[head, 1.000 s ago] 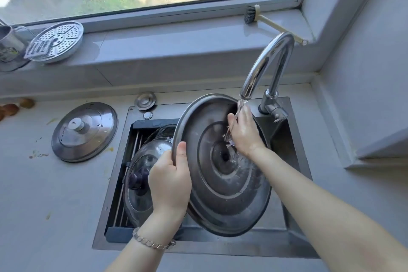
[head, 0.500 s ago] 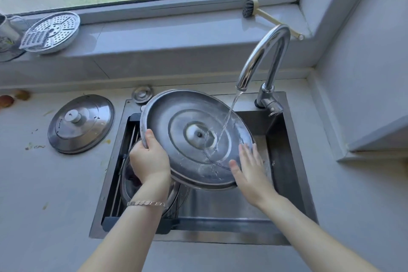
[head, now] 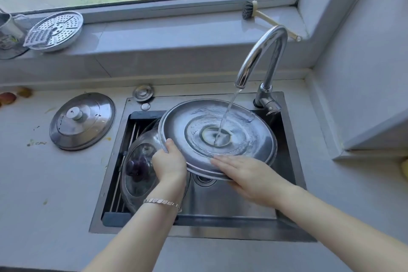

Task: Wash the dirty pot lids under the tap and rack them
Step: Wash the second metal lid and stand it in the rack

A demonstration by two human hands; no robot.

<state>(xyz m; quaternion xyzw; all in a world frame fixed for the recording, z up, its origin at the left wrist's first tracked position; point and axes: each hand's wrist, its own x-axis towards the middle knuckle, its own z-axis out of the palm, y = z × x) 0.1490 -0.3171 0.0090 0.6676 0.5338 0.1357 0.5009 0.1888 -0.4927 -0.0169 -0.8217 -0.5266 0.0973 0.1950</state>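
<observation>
A large steel lid (head: 238, 126) lies nearly flat over the sink (head: 291, 146), inner side up, with water from the tap (head: 262, 55) falling on its centre. My left hand (head: 169, 164) grips its left rim. Flat fingers of my right hand (head: 245, 171) rest on its near rim. A glass lid (head: 141, 168) with a dark knob leans on the rack (head: 130, 139) in the sink's left part. Another steel lid (head: 81, 120) with a knob lies on the counter to the left.
A small round steel cap (head: 143, 92) sits behind the sink. On the windowsill are a perforated steamer plate (head: 59, 28) with a grater, a metal cup (head: 8, 25) and a dish brush (head: 262, 16). Food scraps (head: 36, 142) dot the left counter.
The big lid has tipped from near upright to almost flat under the stream. My right hand left its centre and now lies on the near rim.
</observation>
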